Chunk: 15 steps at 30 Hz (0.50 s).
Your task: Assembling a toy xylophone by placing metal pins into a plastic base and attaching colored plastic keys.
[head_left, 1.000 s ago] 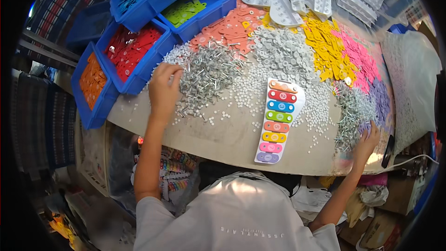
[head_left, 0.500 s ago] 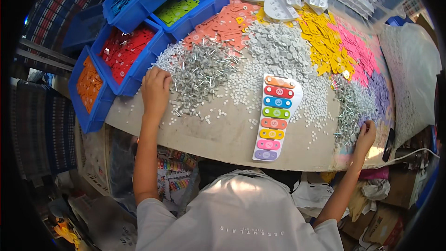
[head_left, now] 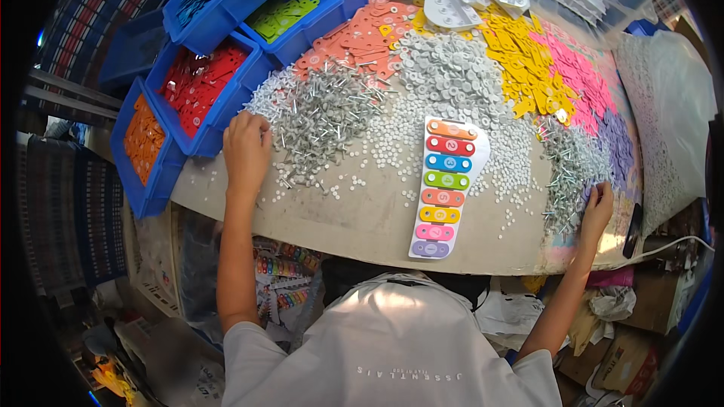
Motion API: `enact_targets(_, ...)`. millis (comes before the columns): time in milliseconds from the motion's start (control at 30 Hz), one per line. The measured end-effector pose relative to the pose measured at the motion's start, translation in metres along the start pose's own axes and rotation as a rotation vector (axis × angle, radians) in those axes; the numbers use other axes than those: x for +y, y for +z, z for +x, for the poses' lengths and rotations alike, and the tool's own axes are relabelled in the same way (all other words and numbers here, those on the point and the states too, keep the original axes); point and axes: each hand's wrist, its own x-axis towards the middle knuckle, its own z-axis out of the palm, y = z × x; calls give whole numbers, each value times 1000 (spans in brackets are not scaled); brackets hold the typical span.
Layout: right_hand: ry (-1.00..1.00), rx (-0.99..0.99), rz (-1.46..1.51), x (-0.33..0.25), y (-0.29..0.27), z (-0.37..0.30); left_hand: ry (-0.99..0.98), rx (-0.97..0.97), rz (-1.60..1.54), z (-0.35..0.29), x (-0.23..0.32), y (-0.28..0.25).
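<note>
A toy xylophone (head_left: 440,188) lies upright along the middle of the table, its coloured bars on a white base. White washers sit at the ends of the upper bars; the lower bars show small holes or metal dots. My left hand (head_left: 247,152) rests at the left edge of a heap of screws (head_left: 320,113), beside small white pieces (head_left: 268,98). Its fingers are curled together, and what they pinch is hidden. At the right, my right hand (head_left: 598,207) touches the edge of a second screw heap (head_left: 564,181), fingertips closed on something too small to name.
Blue bins (head_left: 283,45) of coloured bars stand at the left. Behind are heaps of grey washers (head_left: 445,68), yellow bars (head_left: 524,68), pink bars (head_left: 581,79) and purple bars (head_left: 617,143). White xylophone bases (head_left: 445,4) lie at the back. A filled plastic bag (head_left: 667,120) stands at the right.
My left hand has shifted slightly left and down, staying by the white pieces. My right hand has moved up a little at the screw heap. The xylophone stays put on the table.
</note>
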Motion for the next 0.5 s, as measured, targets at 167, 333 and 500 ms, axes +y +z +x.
enact_targets(167,21,95,-13,-17,-10,-6,-121,131,-84,-1,14,-17)
enact_targets(333,131,238,241,-58,-22,-16,-225,20,-655,-5,62,-27)
enact_targets(500,-2,15,492,-171,-15,-38,-314,-432,-1366,-30,124,-27)
